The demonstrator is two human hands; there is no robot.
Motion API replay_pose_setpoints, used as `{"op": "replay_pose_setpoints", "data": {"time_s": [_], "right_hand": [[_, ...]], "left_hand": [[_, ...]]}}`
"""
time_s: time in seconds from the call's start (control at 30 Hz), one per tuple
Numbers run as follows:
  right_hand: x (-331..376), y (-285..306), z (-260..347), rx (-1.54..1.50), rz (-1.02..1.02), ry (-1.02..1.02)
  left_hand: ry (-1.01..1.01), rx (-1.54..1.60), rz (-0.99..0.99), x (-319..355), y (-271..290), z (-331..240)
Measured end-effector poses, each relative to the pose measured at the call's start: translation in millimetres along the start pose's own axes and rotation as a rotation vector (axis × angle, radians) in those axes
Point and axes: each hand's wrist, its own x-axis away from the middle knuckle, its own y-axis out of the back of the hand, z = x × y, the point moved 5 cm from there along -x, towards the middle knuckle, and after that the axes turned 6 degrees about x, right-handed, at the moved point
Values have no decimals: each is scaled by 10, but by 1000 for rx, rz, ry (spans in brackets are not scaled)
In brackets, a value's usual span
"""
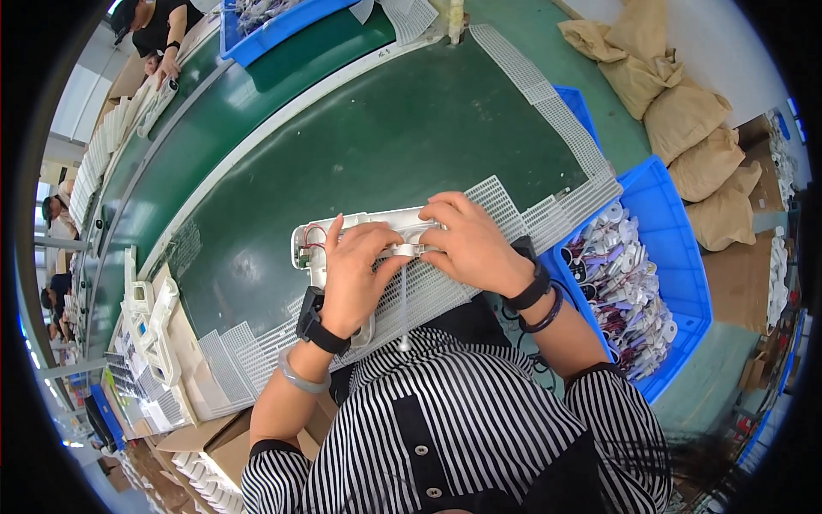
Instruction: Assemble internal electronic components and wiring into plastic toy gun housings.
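Together, left hand, right hand pinch small white part; grip nearly closed.

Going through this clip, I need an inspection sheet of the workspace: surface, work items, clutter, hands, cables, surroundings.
Surface: green tabletop, with pale perforated strips along its near and right edges.
Work items: long white housing at the near edge; small white part between the hands, exact shape hidden by fingers.
Clutter: blue bin at right, holding mixed small parts; white plastic frames at left.
Hands: left hand and right hand both pinch the small white part.
Cables: red wires at the housing's left end; their far ends are hidden.
Surroundings: tan sacks beyond the bin; a co-worker at upper left.
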Motion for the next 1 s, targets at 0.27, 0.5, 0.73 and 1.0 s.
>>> {"op": "replay_pose_setpoints", "data": {"time_s": [0.27,0.5,0.73,1.0], "right_hand": [[-22,12,-15,21,15,8],[8,14,31,12,8,-26],[33,11,3,-16,38,-49],[2,3,26,-37,69,-44]], "left_hand": [[-262,-562,102,-79,-74,-474],[-81,-227,0,-10,27,-200],[-119,-301,-115,3,9,-334],[-105,-324,-29,24,-106,-203]]}}
